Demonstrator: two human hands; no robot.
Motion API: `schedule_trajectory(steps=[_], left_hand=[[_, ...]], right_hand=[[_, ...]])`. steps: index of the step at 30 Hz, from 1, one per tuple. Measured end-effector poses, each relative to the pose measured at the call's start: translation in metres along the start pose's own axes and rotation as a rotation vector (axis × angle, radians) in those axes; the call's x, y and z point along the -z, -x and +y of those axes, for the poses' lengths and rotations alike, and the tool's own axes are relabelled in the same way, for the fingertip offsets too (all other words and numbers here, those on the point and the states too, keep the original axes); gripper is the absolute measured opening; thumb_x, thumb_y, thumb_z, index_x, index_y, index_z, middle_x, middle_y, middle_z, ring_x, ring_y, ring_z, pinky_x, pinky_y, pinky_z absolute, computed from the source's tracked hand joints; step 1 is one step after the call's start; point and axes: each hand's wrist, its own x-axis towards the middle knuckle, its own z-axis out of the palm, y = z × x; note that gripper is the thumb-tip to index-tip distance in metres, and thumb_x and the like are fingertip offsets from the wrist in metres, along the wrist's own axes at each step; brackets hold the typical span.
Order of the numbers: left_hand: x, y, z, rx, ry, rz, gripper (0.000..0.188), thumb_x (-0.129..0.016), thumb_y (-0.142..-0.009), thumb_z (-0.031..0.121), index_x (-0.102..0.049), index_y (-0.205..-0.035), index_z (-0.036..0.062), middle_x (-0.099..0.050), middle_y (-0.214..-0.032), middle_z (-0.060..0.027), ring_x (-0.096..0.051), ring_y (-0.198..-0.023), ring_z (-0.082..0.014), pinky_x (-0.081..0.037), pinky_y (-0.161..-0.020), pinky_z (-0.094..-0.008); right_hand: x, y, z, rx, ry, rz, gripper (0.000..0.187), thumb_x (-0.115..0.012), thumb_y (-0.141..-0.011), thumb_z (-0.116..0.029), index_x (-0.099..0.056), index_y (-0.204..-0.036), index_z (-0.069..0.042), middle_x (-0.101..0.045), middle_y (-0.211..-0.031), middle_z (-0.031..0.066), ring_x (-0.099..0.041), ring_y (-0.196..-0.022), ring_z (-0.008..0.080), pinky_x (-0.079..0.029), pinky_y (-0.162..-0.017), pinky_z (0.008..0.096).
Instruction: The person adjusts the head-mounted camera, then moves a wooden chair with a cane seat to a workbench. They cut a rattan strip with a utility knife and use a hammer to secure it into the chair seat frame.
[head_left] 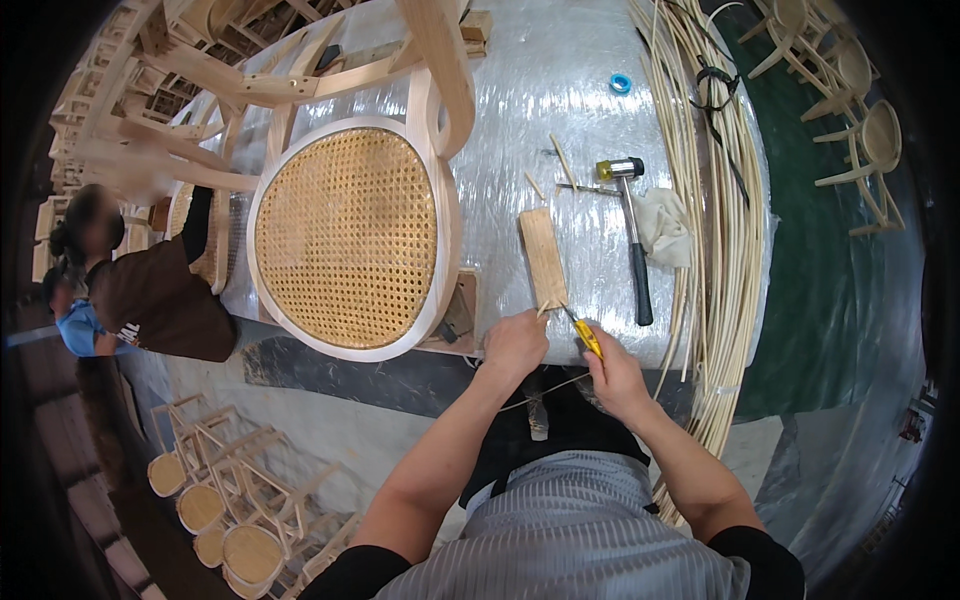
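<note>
My right hand (617, 374) is closed round the yellow handle of a utility knife (586, 334), its blade reaching the near end of a small wooden block (543, 258). Beside it, my left hand (517, 340) is closed in a pinch at the same end of the block. A pale cane strip (543, 307) pokes out at its fingertips, and a thin length of cane (572, 383) hangs below, between my hands. To the left lies a wooden chair with a round woven cane seat (345, 240).
A mallet (638, 245), a white cloth (662, 227), cane offcuts (564, 160) and blue tape (620, 83) lie on the plastic-covered table (510, 110). Long cane strands (715, 250) run along its right side. A co-worker (150, 285) stands at the left; chair frames (250, 500) stand on the floor.
</note>
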Motion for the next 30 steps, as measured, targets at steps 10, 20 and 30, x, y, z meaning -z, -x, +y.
schedule_trajectory(steps=[10, 20, 30], left_hand=[[-0.002, 0.002, 0.0, 0.01, 0.014, 0.022, 0.036, -0.05, -0.106, 0.031, -0.072, -0.105, 0.0028, -0.072, -0.092, -0.0291, -0.069, -0.094, -0.0492, -0.051, -0.087, -0.0602], [0.001, 0.002, 0.002, 0.055, 0.017, -0.012, 0.034, -0.053, -0.104, 0.031, -0.074, -0.108, 0.0043, -0.074, -0.098, -0.0269, -0.072, -0.099, -0.0462, -0.054, -0.089, -0.057], [0.003, 0.004, 0.003, 0.053, 0.049, 0.001, 0.038, -0.05, -0.106, 0.033, -0.072, -0.107, 0.0022, -0.072, -0.094, -0.0299, -0.069, -0.096, -0.0499, -0.051, -0.089, -0.061]], right_hand=[[-0.003, -0.009, 0.0, 0.032, 0.053, -0.063, 0.044, -0.059, -0.103, -0.012, -0.048, -0.144, 0.002, -0.064, -0.127, 0.0311, -0.063, -0.116, 0.0492, -0.052, -0.099, 0.0504], [-0.003, -0.015, -0.001, 0.027, 0.107, -0.108, 0.044, -0.057, -0.103, -0.011, -0.047, -0.144, 0.002, -0.064, -0.127, 0.0307, -0.062, -0.115, 0.0495, -0.051, -0.098, 0.0522], [-0.004, -0.02, -0.005, 0.005, 0.349, -0.113, 0.027, -0.058, -0.102, -0.015, -0.051, -0.123, 0.001, -0.069, -0.095, 0.028, -0.068, -0.087, 0.0485, -0.054, -0.075, 0.0577]])
